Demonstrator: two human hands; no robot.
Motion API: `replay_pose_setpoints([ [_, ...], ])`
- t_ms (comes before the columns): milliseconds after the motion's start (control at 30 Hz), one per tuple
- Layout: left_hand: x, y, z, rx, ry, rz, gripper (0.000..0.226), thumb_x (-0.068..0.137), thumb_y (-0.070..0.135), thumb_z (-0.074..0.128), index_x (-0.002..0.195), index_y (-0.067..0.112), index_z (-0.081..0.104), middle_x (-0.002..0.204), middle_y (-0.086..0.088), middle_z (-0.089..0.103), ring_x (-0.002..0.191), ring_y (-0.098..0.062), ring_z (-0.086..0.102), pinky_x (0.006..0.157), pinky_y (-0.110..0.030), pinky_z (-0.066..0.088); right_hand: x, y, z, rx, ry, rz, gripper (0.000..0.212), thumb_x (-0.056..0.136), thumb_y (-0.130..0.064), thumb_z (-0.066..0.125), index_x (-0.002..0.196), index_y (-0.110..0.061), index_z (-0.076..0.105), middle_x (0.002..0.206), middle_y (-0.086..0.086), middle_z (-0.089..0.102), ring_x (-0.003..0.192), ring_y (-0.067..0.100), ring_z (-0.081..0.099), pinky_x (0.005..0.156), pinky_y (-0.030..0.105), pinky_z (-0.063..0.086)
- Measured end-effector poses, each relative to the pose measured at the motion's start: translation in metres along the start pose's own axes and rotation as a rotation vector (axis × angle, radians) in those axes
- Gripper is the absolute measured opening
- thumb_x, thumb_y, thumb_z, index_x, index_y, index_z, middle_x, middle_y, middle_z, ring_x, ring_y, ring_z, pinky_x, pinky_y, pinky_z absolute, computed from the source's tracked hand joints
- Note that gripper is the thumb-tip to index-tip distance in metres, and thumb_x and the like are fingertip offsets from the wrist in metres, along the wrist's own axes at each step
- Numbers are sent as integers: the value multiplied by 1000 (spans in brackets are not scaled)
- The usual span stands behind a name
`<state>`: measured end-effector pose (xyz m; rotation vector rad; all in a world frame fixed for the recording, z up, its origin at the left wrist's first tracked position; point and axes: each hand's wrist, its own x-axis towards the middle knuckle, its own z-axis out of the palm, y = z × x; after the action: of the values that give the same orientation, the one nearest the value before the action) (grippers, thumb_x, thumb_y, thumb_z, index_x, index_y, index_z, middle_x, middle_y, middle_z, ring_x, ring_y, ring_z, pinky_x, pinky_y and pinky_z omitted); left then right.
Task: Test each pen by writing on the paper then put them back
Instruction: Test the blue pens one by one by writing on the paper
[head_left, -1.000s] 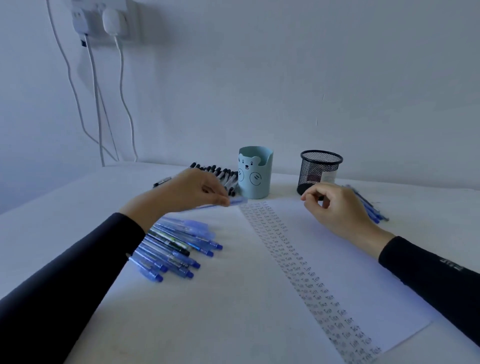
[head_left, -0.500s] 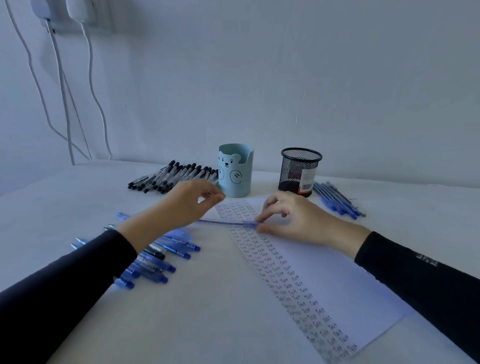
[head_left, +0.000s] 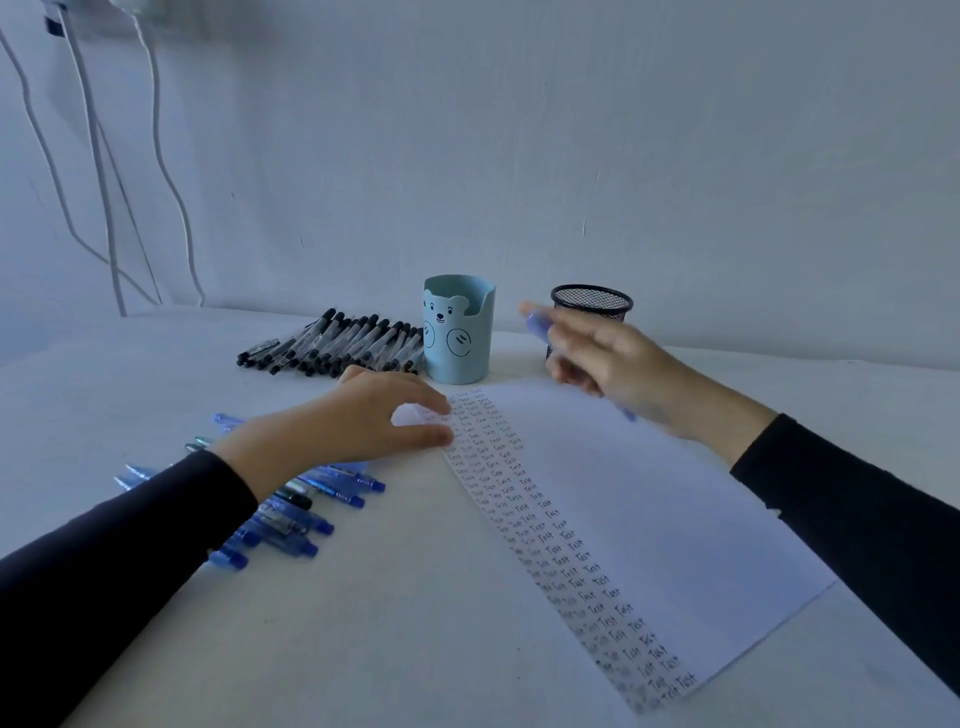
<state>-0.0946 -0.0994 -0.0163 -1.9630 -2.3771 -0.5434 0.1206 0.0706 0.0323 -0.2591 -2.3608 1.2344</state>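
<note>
Blue translucent plastic pen (head_left: 536, 323) sits in the right hand (head_left: 618, 366), whose fingers curl round its barrel; motion blur hides exactly how they lie. The pen is in the air, its back end pointing up-left in front of the black wire-mesh cup (head_left: 592, 304), its tip poking out below the palm over the white paper sheet (head_left: 665, 509). The hand is probably turning it into a writing hold. The left hand (head_left: 358, 423) holds nothing: its fairly straight fingers press the sheet's top-left corner beside the column of handwritten "Test" words (head_left: 545, 525), likely to steady the paper. Its forearm crosses the heap of blue click pens (head_left: 291, 519). Half a second earlier both hands met on the pen low over the paper's top; since then the left has let go and the right has lifted it away.
</note>
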Motion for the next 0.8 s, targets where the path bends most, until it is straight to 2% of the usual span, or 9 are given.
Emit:
replay_pose_setpoints([
  [100,-1,0,-3,-41,-32,-14,74,61,88,34,116,48,62,122,37,53,115,12,44,112,-30,16,-7,13,16,-388,-161,-74,31,99,-46,47,112,-26,66,78,-13,68,72,30,56,75,52,50],
  [200,-2,1,-6,-39,-58,-16,63,70,85,39,116,48,62,124,35,54,121,7,46,117,-39,19,-14,14,32,-670,-250,-191,36,92,-58,51,121,-43,66,89,-12,75,61,-3,58,57,16,40],
  [267,-2,3,-8,-19,-78,-28,57,73,78,42,117,47,62,127,33,53,123,4,46,117,-40,18,-17,6,36,-791,-254,-245,39,88,-63,51,123,-50,62,69,-24,68,58,-10,52,53,13,33],
  [333,-1,4,-9,-30,-90,-32,59,71,77,42,118,46,61,127,33,53,122,3,46,115,-41,22,-18,1,36,-925,-256,-190,48,82,-73,49,127,-55,55,51,-13,53,52,-5,49,50,17,26],
  [433,-2,2,-8,-64,-93,-20,66,68,87,38,116,49,62,119,39,51,121,5,47,115,-42,25,-18,1,28,-1017,-261,-78,53,84,-76,41,132,-52,45,58,-8,50,54,-2,44,55,24,31],
  [533,-2,0,-7,-74,-91,-30,78,58,93,33,116,50,61,120,39,51,116,8,47,114,-42,28,-12,1,15,-582,-255,70,13,103,-31,40,114,-37,39,75,-4,60,59,11,44,61,28,40],
  [600,-2,0,-7,-70,-94,-31,83,56,97,29,117,51,61,120,39,50,115,9,46,113,-41,29,-7,2,8,-258,-158,120,30,102,-8,33,109,-35,42,93,5,62,62,14,43,59,29,43],
  [733,-2,4,-8,-62,-103,-27,65,69,86,40,118,48,61,120,38,49,114,7,45,112,-42,30,-1,3,3,414,47,220,38,97,9,28,114,-8,58,94,16,65,69,22,61,59,31,54],
  [800,-2,5,-9,-58,-104,-27,61,69,77,41,119,47,61,123,35,51,114,7,46,112,-42,30,-2,7,5,447,42,239,21,99,4,41,113,-4,55,95,17,71,76,23,68,64,30,57],
])
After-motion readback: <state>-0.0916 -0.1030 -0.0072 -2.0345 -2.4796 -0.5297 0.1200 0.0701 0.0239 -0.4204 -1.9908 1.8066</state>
